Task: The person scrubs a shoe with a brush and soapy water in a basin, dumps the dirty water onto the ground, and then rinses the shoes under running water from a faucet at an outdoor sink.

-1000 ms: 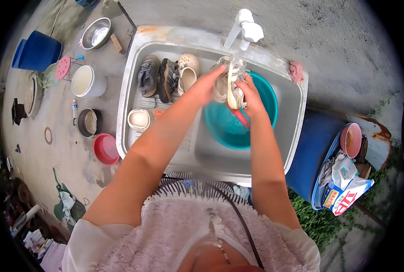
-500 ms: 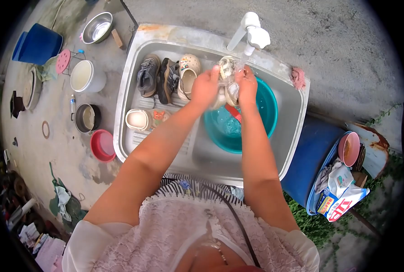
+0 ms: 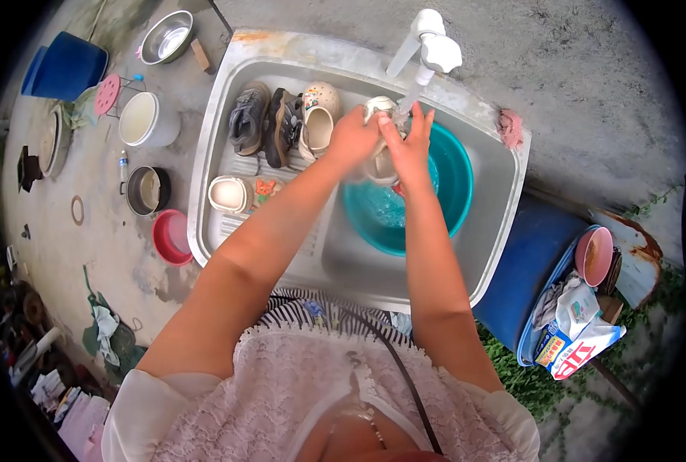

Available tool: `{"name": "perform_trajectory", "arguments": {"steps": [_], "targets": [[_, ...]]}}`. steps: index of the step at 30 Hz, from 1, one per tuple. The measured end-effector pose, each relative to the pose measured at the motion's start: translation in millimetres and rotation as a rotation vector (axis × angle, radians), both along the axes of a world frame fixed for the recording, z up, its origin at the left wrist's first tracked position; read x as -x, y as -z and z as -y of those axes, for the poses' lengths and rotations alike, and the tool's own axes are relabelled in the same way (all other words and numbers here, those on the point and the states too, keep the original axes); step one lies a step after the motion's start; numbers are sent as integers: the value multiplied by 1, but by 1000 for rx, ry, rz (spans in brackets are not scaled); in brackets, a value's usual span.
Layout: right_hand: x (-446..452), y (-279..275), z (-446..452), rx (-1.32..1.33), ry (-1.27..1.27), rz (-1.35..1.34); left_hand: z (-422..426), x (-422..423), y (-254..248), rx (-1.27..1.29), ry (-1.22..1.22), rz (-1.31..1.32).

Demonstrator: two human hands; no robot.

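Observation:
A pale, wet shoe, partly covered by my fingers and blurred, is held over the teal basin beneath the running tap. My left hand grips its left side. Against its other side is my right hand, thumb near the left fingertips and the other fingers stretched apart by the water stream. Just below the shoe, a small piece of something red shows over the water in the basin.
On the sink's ribbed left side stand a pair of dark sneakers, a beige clog and another clog. A pink cloth lies on the right rim. A blue barrel stands right; buckets and pots are left.
The shoe has turned and dropped slightly between my hands. My right hand has shifted left, its fingers now spread by the stream. Less of the red thing shows.

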State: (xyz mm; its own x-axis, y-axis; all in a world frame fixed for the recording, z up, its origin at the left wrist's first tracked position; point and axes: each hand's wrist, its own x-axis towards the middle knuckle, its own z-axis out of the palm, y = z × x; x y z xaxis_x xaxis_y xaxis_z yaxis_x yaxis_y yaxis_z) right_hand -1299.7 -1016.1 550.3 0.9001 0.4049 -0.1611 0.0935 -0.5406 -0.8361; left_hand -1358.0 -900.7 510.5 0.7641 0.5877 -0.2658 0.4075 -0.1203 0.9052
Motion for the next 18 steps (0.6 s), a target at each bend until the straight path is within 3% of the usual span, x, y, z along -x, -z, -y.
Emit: {"name": "perform_trajectory", "arguments": {"steps": [1,4,8,9,12,13,15,18], "targets": [[-7,1,2,-82,42,-11,3,0,-1,-52,2,-15],[-17,-1,7,-565,-23,-680,3,-1,-14,-200,20,-28],[-21,31,-5,-425,179,-309,9,-2,-30,-233,65,-36],[-15,2,-9,-289,143,-211,16,1,-27,-226,55,21],[-46,39,-8,-189,133,-60,34,11,-24,-234,41,77],[-57,47,-9,-287,47,-249,35,10,-27,-250,41,23],[-44,42,-5,-265,79,-198,30,3,-20,-247,13,-180],[-14,14,-4,-372,-55,-105,9,-6,26,-288,24,-48]]}}
